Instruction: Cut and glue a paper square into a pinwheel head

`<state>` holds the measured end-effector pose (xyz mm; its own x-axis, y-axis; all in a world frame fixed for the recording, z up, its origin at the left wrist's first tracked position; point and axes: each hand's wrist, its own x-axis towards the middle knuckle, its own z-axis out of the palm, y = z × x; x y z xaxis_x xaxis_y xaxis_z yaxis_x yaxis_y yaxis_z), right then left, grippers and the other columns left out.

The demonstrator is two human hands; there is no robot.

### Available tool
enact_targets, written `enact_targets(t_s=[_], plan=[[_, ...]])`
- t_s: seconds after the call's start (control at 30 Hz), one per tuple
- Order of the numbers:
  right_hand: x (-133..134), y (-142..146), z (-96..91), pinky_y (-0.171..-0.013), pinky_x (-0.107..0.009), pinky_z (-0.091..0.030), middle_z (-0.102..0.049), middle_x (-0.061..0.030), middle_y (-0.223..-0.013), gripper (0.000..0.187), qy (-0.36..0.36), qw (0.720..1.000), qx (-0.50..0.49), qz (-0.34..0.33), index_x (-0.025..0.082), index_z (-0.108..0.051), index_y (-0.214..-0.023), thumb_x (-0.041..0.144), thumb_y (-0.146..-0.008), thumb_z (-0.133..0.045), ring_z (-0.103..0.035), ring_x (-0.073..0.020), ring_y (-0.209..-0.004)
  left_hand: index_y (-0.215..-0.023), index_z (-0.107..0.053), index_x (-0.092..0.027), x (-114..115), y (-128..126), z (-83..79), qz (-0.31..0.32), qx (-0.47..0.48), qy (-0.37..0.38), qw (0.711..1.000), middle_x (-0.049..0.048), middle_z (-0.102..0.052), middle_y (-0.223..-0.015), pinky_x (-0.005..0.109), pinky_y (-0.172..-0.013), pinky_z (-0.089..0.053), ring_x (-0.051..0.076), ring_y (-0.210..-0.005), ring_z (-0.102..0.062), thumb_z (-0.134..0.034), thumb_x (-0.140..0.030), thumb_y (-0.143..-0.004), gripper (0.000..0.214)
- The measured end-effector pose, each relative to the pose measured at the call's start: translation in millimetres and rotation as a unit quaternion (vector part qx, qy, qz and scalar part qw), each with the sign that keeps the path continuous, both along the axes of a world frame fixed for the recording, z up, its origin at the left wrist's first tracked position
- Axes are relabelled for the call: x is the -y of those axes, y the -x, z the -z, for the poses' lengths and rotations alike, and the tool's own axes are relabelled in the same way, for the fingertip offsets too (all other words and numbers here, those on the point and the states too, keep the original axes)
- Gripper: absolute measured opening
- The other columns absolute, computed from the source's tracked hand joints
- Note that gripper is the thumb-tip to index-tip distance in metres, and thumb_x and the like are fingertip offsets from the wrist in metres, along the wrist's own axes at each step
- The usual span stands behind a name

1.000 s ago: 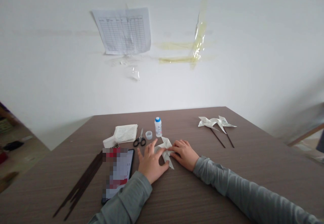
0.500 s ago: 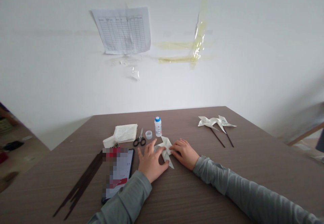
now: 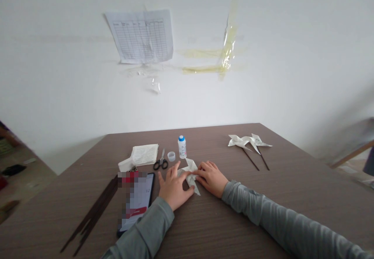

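Note:
A folded white paper pinwheel (image 3: 192, 181) lies flat on the table between my hands. My left hand (image 3: 174, 188) rests on its left side with the fingers spread, the index fingertip near the centre and the thumb by the lower blade. From the right, my right hand (image 3: 212, 178) has its fingers bent and close together on the pinwheel's right blade, the index finger reaching to the centre. Part of the right blade is hidden under those fingers. Just behind stands a white glue bottle (image 3: 182, 149) with a blue cap, beside a small clear cup (image 3: 171, 156).
Black-handled scissors (image 3: 161, 162) lie left of the cup, near a stack of white paper (image 3: 145, 154). A phone (image 3: 137, 204) and several dark sticks (image 3: 93, 212) are at the left. Two pinwheels on sticks (image 3: 248, 142) lie at the right, before the wall (image 3: 198, 103).
My right index finger has slid slightly left over the pinwheel's centre. The left hand holds nearly the same pose, and the pinwheel stays in place.

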<state>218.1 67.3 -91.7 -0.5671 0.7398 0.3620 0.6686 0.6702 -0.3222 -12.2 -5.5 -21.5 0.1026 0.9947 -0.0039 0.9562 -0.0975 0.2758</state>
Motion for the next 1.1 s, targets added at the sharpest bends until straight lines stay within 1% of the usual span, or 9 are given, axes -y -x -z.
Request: enact_targets(t_s=[0.1, 0.3, 0.43, 0.5, 0.63, 0.77, 0.83, 0.97, 1.1], plan=[[-1, 0, 1.5, -0.133, -0.068, -0.066, -0.089, -0.013, -0.131, 0.034, -0.001, 1.0, -0.005, -0.003, 0.042, -0.1, -0.147, 0.035, -0.125, -0.075, -0.084, -0.0406, -0.129, -0.17, -0.089, -0.046, 0, -1, -2.8, -0.003, -0.003, 0.012, 1.0, 0.011, -0.049, -0.213, 0.097, -0.157, -0.025, 0.054, -0.196, -0.043, -0.092, -0.045, -0.108, 0.063], [-3, -1, 4.6, -0.127, -0.066, -0.069, -0.091, -0.0135, -0.13, 0.031, -0.002, 0.999, -0.031, -0.012, 0.037, -0.101, -0.141, 0.034, -0.122, -0.077, -0.084, -0.0393, -0.125, -0.165, -0.093, -0.044, 1, 1, 0.0, -0.002, 0.01, -0.012, 1.0, 0.0125, -0.054, -0.209, 0.097, -0.157, -0.027, 0.056, -0.194, -0.047, -0.095, -0.044, -0.105, 0.06], [1, -2, -2.0, -0.131, -0.065, -0.067, -0.092, -0.0134, -0.134, 0.032, 0.024, 0.999, -0.025, 0.007, 0.036, -0.1, -0.142, 0.03, -0.122, -0.076, -0.085, -0.0396, -0.129, -0.163, -0.094, -0.038, 1, 0, 5.2, -0.001, 0.016, -0.028, 0.999, 0.0169, -0.055, -0.208, 0.099, -0.155, -0.028, 0.057, -0.192, -0.049, -0.095, -0.04, -0.104, 0.059], [4, -2, -6.5, -0.133, -0.063, -0.066, -0.093, -0.0123, -0.135, 0.031, 0.03, 0.999, -0.018, 0.017, 0.037, -0.1, -0.143, 0.029, -0.122, -0.077, -0.086, -0.0395, -0.13, -0.164, -0.093, -0.037, 1, -1, 8.1, -0.006, 0.02, -0.046, 0.999, 0.0182, -0.058, -0.205, 0.097, -0.156, -0.03, 0.057, -0.191, -0.052, -0.097, -0.038, -0.102, 0.062], [7, -1, -11.0, -0.135, -0.062, -0.065, -0.092, -0.0097, -0.137, 0.028, 0.027, 0.999, 0.003, 0.017, 0.039, -0.099, -0.141, 0.03, -0.123, -0.08, -0.085, -0.0374, -0.133, -0.167, -0.091, -0.039, 1, -1, 11.7, -0.011, 0.032, -0.056, 0.998, 0.0167, -0.063, -0.202, 0.094, -0.156, -0.033, 0.055, -0.188, -0.056, -0.101, -0.035, -0.098, 0.07], [7, 0, -10.7, -0.138, -0.065, -0.063, -0.09, -0.0113, -0.142, 0.032, 0.033, 0.999, 0.021, 0.011, 0.035, -0.098, -0.149, 0.028, -0.125, -0.077, -0.082, -0.0354, -0.137, -0.151, -0.099, -0.041, 2, -2, 12.4, -0.007, 0.017, -0.063, 0.998, 0.0131, -0.064, -0.201, 0.093, -0.156, -0.032, 0.053, -0.187, -0.056, -0.101, -0.036, -0.1, 0.051], [7, 1, -10.9, -0.138, -0.064, -0.062, -0.09, -0.0121, -0.143, 0.032, 0.037, 0.999, 0.021, 0.011, 0.034, -0.098, -0.149, 0.029, -0.126, -0.077, -0.08, -0.0356, -0.138, -0.146, -0.1, -0.042, 2, -2, 11.6, -0.004, 0.01, -0.055, 0.998, 0.0119, -0.064, -0.201, 0.093, -0.156, -0.033, 0.053, -0.187, -0.056, -0.101, -0.038, -0.101, 0.045], [8, 2, -12.5, -0.137, -0.062, -0.062, -0.089, -0.0117, -0.141, 0.031, 0.042, 0.999, 0.02, 0.019, 0.035, -0.099, -0.146, 0.029, -0.125, -0.076, -0.079, -0.0357, -0.137, -0.15, -0.1, -0.042, 3, -1, 7.6, 0.004, 0.009, -0.039, 0.999, 0.014, -0.061, -0.203, 0.096, -0.156, -0.029, 0.053, -0.19, -0.052, -0.097, -0.038, -0.105, 0.046], [8, 1, -13.8, -0.137, -0.062, -0.063, -0.09, -0.0105, -0.141, 0.031, 0.042, 0.999, 0.014, 0.017, 0.036, -0.098, -0.145, 0.028, -0.124, -0.077, -0.081, -0.0366, -0.138, -0.147, -0.1, -0.042, 3, -2, 3.0, 0.001, 0.009, -0.04, 0.999, 0.0137, -0.063, -0.201, 0.098, -0.153, -0.034, 0.055, -0.187, -0.056, -0.099, -0.036, -0.103, 0.045]])
